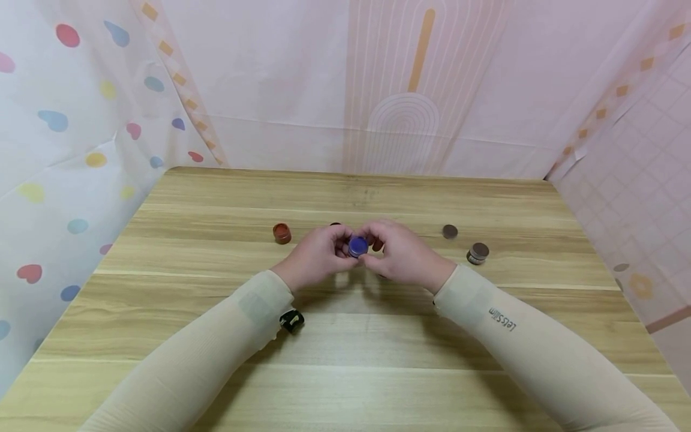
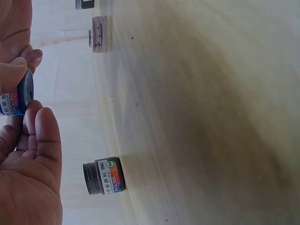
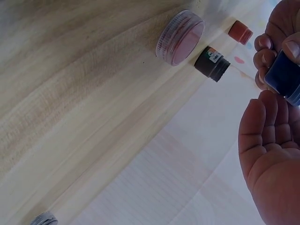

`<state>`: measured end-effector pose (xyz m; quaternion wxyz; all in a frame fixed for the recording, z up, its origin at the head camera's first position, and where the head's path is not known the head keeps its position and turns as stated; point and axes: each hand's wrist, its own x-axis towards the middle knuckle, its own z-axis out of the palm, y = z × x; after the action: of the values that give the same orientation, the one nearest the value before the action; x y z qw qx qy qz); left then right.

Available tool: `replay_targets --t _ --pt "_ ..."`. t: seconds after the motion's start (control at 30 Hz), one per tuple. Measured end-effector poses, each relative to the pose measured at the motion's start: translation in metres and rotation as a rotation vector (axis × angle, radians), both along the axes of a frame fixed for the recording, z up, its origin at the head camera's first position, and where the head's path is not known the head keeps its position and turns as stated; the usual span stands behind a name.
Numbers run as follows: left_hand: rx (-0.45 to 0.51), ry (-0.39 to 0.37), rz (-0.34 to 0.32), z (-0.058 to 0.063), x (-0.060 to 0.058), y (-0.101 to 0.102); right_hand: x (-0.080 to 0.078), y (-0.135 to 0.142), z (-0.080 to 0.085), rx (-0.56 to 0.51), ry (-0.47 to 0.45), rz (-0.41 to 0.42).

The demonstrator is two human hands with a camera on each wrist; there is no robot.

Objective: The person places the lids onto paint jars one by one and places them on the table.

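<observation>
A person's left hand and right hand meet just above a wood-grain table, holding a blue paint jar between them. Fingers and thumb of each hand bend around it, parted only by the jar's width (whether its blue top is lid or paint, I cannot tell).

From the blue jar in the head view, a red-brown paint jar stands at nine o'clock; a dark disc-shaped lid and, farther out, a dark brown jar sit near three. A black-topped labelled jar, mostly hidden by the left hand, stands between ten and eleven.
</observation>
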<state>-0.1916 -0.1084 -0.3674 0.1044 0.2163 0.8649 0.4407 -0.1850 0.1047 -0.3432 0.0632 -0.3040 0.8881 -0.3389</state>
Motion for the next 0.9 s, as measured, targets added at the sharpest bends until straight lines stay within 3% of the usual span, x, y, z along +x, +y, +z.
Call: replay_targets --t 0.23,0.63,0.9 --pt "0.002 -0.012 0.002 -0.0009 -0.0003 0.0008 -0.0002 0.0006 -0.0015 0.006 -0.024 -0.035" --pt "-0.004 -0.007 0.004 0.0007 0.0006 0.0010 -0.0002 0.0017 -0.0022 -0.026 0.029 0.021" --pt "0.002 -0.017 0.000 0.0012 0.0009 0.0010 0.0003 0.0009 -0.0009 -0.040 -0.040 -0.022"
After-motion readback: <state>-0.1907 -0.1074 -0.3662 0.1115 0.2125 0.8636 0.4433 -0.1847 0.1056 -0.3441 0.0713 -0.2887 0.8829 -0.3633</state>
